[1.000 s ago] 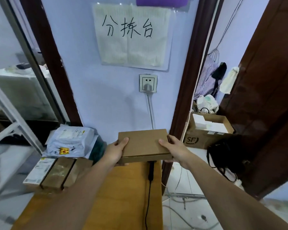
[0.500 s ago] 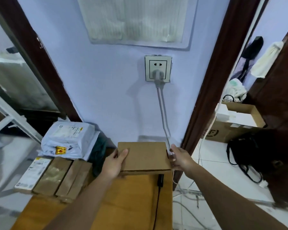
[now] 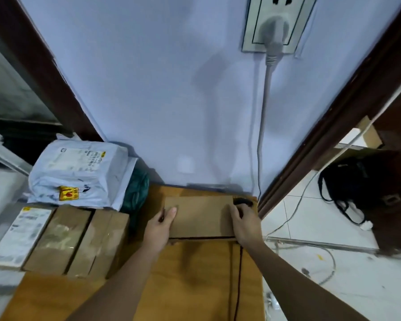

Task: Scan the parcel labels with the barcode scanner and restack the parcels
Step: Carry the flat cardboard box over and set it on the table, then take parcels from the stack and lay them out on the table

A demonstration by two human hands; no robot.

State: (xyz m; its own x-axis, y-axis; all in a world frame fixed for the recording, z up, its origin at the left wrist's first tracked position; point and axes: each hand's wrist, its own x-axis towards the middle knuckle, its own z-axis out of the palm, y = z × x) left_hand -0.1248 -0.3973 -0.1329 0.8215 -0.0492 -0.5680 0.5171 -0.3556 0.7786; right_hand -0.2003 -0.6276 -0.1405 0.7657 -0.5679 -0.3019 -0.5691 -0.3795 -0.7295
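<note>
two hands (image 3: 159, 230) (image 3: 247, 224) on one flat cardboard parcel (image 3: 200, 216)

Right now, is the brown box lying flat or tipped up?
Flat: the brown box shows its broad top face level on the wooden table, with the left hand and right hand at its ends.

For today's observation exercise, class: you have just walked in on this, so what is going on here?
A person holds a flat cardboard box with both hands, the left hand on its left edge and the right hand on its right, low over the far end of a wooden table. A dark barcode scanner lies just behind the right hand. To the left sit more taped boxes and a white mailer bag.
</note>
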